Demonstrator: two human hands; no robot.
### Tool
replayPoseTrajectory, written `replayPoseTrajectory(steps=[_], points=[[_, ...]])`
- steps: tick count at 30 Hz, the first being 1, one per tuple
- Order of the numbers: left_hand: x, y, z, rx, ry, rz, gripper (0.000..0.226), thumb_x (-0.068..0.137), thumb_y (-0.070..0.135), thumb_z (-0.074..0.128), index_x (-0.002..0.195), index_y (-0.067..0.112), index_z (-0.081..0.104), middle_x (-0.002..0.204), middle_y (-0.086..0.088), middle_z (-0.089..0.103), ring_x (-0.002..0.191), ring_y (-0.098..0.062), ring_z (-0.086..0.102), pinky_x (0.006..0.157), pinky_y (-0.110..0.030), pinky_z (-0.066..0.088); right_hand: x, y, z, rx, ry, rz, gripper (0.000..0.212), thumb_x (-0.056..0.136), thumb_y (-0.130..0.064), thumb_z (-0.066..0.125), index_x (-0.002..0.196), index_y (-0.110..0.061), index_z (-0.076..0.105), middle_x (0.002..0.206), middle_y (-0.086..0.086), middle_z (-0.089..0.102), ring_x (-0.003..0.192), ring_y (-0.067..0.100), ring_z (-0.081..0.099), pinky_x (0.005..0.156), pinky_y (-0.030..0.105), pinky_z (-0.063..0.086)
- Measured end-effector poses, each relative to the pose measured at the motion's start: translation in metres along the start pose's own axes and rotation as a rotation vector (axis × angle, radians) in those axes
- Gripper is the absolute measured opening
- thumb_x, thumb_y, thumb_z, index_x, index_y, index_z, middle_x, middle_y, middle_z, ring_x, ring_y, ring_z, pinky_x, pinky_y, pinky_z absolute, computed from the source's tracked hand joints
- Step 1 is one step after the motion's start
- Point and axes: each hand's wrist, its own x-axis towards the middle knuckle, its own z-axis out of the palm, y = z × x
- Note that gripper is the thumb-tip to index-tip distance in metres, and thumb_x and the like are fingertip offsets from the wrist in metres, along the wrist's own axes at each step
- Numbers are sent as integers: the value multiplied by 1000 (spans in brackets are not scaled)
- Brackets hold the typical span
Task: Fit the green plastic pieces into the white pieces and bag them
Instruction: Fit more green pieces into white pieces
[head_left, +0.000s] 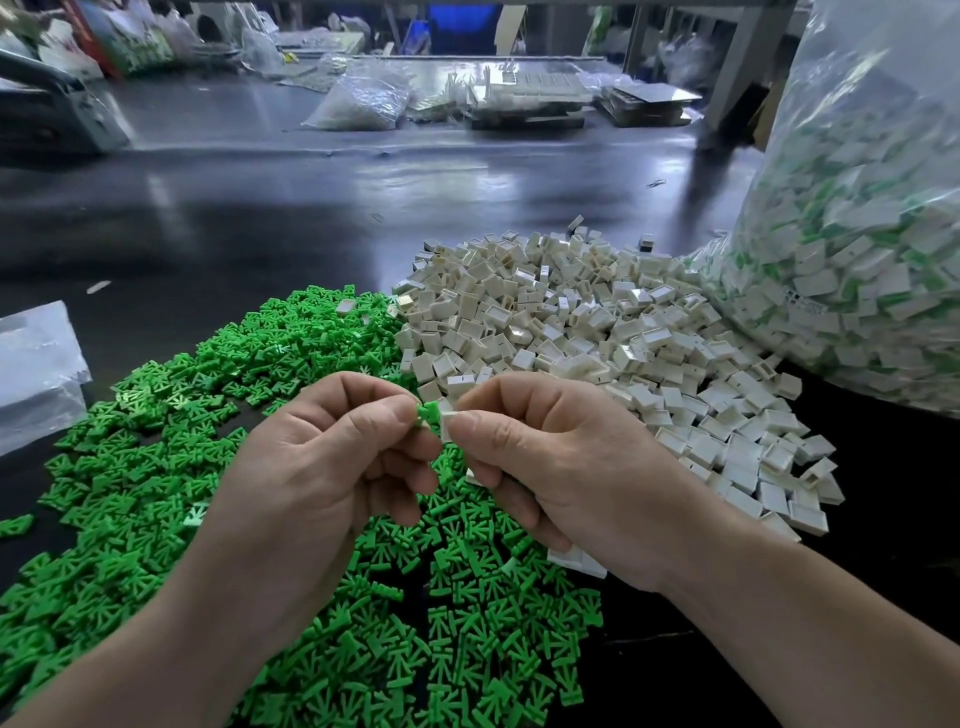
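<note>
My left hand (332, 457) pinches a small green piece (428, 414) between thumb and forefinger. My right hand (550, 462) pinches a white piece (448, 422) right beside it, and the two parts touch at the middle of the view. A wide heap of green pieces (171, 447) covers the dark table on the left and in front of me. A heap of white pieces (597, 332) lies to the right of it. The big clear bag (857, 234) at the right holds many white pieces with green inside.
A flat clear plastic bag (36, 364) lies at the left edge. Far across the dark table (260, 218) sit more filled bags (363, 104), trays and boxes (530, 98). A few white pieces lie loose on the green heap.
</note>
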Motion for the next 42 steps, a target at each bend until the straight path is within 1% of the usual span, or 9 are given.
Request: replayPoseTrajectory(steps=[7,11,23,26,29,32,35,37,42], points=[[-4,1,3,58,22,35,7,79,24,66,76,22,72,73,-14,69,57,-22,64,43,-26,48,1,2,-2,-20,19,-32,16,98,-29,64,83,-28,69,66,-4,57,46,8,45,37,19,34],[-6,4,6,43,3,44,5,76,18,75,75,21,72,71,-14,69,56,-22,64,43,-26,47,0,1,-1,-9,29,-26,16,98,-27,64,84,-30,70,65,-6,56,45,7,44,36,19,33],[-9,3,7,71,9,69,10,77,28,68,77,18,71,73,-16,68,58,-24,65,45,-26,49,-2,-2,0,5,7,-74,13,98,-25,63,87,-26,69,66,-2,56,44,5,45,37,16,34],[-10,4,7,8,-49,39,14,78,29,75,81,16,71,73,-16,68,59,-24,65,44,-27,49,-2,-3,0,19,14,-59,16,99,-25,61,85,-26,70,65,-4,56,44,6,43,36,16,32],[-9,7,7,-153,-205,-53,39,74,35,81,104,12,69,76,-16,68,60,-23,65,44,-27,49,-2,-5,-1,115,-54,-34,20,96,-27,60,77,-26,68,63,-3,56,41,8,41,35,16,30],[-9,7,6,-298,-356,-132,44,83,30,75,121,10,65,81,-15,70,65,-21,69,47,-26,54,-3,-7,-3,200,-129,23,15,93,-27,60,83,-19,67,62,-1,54,40,7,39,33,14,28],[-9,7,6,-397,-422,-191,39,87,25,72,122,8,65,85,-15,72,71,-21,72,52,-26,57,-3,-6,-6,244,-163,73,23,91,-26,60,103,-7,64,62,1,51,41,6,38,32,14,27],[-8,6,7,-417,-400,-225,40,83,25,77,118,9,68,83,-15,73,69,-21,72,53,-26,57,-3,-7,-6,245,-168,91,28,90,-26,61,108,-4,62,63,0,51,41,6,38,32,15,26],[-7,5,5,-418,-356,-276,39,74,27,84,109,12,73,77,-14,73,63,-21,72,50,-26,57,-3,-9,-7,228,-183,102,10,89,-26,62,89,-16,65,62,2,50,41,7,38,32,16,25]])
